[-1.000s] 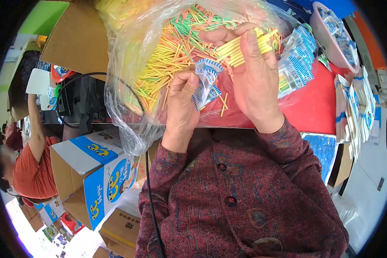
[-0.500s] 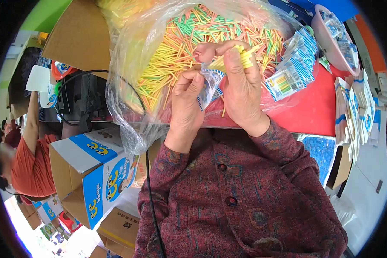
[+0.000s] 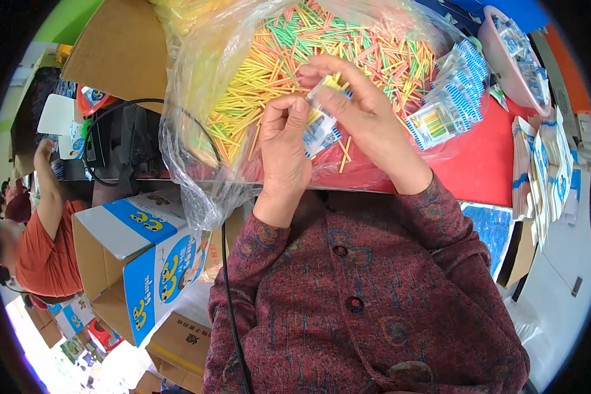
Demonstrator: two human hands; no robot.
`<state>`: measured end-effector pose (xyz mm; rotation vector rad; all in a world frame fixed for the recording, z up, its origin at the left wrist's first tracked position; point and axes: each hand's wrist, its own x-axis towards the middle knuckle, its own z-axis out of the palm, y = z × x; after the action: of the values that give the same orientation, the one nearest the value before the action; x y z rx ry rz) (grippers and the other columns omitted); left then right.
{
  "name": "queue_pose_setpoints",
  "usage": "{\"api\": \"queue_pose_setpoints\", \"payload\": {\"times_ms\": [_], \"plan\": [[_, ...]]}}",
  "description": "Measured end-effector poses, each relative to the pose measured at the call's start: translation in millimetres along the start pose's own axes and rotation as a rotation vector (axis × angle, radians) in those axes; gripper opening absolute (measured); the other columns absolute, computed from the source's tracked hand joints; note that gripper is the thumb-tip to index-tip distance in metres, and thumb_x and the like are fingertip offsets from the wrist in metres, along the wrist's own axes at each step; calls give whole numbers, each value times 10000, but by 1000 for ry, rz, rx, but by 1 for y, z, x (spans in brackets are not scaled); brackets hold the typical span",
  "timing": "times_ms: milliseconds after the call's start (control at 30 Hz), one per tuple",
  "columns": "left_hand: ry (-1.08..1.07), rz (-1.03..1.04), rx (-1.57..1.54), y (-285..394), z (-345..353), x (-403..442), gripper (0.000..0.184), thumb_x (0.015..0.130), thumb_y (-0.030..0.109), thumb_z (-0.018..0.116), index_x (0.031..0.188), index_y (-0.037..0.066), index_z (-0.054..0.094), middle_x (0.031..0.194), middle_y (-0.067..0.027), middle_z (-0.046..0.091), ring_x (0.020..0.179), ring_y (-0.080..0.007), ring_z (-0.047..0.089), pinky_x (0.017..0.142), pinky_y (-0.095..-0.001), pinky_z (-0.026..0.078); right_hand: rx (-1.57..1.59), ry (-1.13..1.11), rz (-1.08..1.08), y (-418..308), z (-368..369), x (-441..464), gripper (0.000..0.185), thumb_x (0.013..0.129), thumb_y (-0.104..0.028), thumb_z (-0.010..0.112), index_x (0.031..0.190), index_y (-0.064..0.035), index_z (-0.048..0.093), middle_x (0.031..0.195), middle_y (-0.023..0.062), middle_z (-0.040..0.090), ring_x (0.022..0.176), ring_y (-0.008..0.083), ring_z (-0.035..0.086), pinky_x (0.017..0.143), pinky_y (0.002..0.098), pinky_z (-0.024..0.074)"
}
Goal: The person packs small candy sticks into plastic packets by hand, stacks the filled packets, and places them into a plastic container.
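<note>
My left hand (image 3: pixel 285 144) pinches a small blue-and-white packet (image 3: pixel 319 131) between thumb and fingers. Yellow sticks (image 3: pixel 333 81) show at the packet's upper opening. My right hand (image 3: pixel 361 105) is at the top of the packet, its thumb against the stick ends and its fingers spread and curved above. Whether it grips the sticks is hard to see. Behind both hands lies a heap of yellow, green and pink sticks (image 3: pixel 249 98) in a clear plastic bag (image 3: pixel 207 203). Several filled packets (image 3: pixel 443 121) overlap to the right of the heap.
A pink basin (image 3: pixel 515 72) of packets stands at the upper right, near stacked flat packaging (image 3: pixel 542 171) on the red table (image 3: pixel 479 171). An open carton (image 3: pixel 138 256) and black cable (image 3: pixel 224 282) are at left. Beyond, a person in an orange top (image 3: pixel 49 249) reaches up.
My right hand has moved left to the packet, and the yellow sticks it held now stand partly inside the packet. The packet's face has turned more toward the camera. The other person's arm has shifted.
</note>
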<state>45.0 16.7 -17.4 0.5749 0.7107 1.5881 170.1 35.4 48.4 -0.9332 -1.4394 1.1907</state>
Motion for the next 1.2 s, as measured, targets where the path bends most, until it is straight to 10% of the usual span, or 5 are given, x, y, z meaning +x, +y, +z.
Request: {"api": "queue_pose_setpoints", "payload": {"times_ms": [667, 900, 1200], "plan": [[-262, -272, 452, 16, 10, -18, 226, 870, 18, 617, 1092, 20, 570, 968, -46, 623, 876, -82, 569, 773, -217, 471, -297, -74, 79, 3, -39, -30, 235, 879, -62, 617, 1111, -30, 591, 938, -3, 600, 877, 56, 553, 781, 210, 459], [-148, 127, 776, 35, -15, -28, 112, 869, 39, 619, 980, 25, 627, 904, -34, 641, 840, -103, 578, 727, -232, 455, -346, 135, 149, -5, -99, -63, 221, 887, -54, 605, 1107, -43, 585, 973, -1, 601, 865, 46, 550, 754, 199, 460], [-234, 539, 1544, 50, -38, -13, 208, 746, 98, 704, 941, 53, 649, 896, -81, 603, 816, -264, 565, 725, -371, 431, -1309, 147, -124, 10, -154, -69, 353, 856, -70, 606, 1207, -76, 566, 1080, 118, 615, 989, 294, 567, 842, 373, 443]]}}
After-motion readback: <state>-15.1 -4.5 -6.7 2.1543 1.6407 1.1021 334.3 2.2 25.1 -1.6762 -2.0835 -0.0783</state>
